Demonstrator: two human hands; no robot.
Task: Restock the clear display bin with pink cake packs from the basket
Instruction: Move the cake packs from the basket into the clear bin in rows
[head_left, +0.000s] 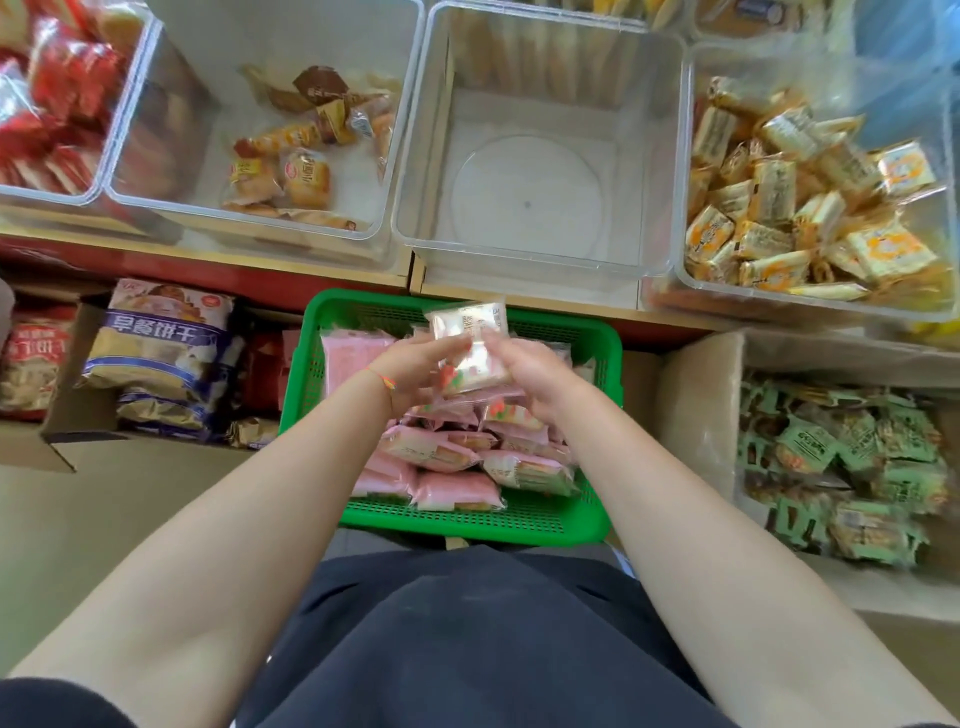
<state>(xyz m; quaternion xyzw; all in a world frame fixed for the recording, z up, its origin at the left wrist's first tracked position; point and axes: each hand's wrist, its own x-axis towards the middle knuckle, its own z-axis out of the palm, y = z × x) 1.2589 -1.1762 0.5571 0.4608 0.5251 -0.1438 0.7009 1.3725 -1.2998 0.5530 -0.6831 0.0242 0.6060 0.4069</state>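
A green plastic basket (602, 358) sits on the floor in front of me, filled with several pink cake packs (441, 488). Above it, my left hand (421, 369) and my right hand (530, 374) together hold a small stack of cake packs (470, 332); the top pack's pale back faces up. Both hands have their fingers curled around the stack. Straight ahead on the shelf stands the clear display bin (540, 260), with nothing inside it.
A clear bin with a few orange and brown snack packs (291, 171) stands left of the empty one, and a bin of yellow packs (810, 223) right of it. Cardboard boxes hold bagged biscuits (161, 343) at left and green packs (852, 467) at right.
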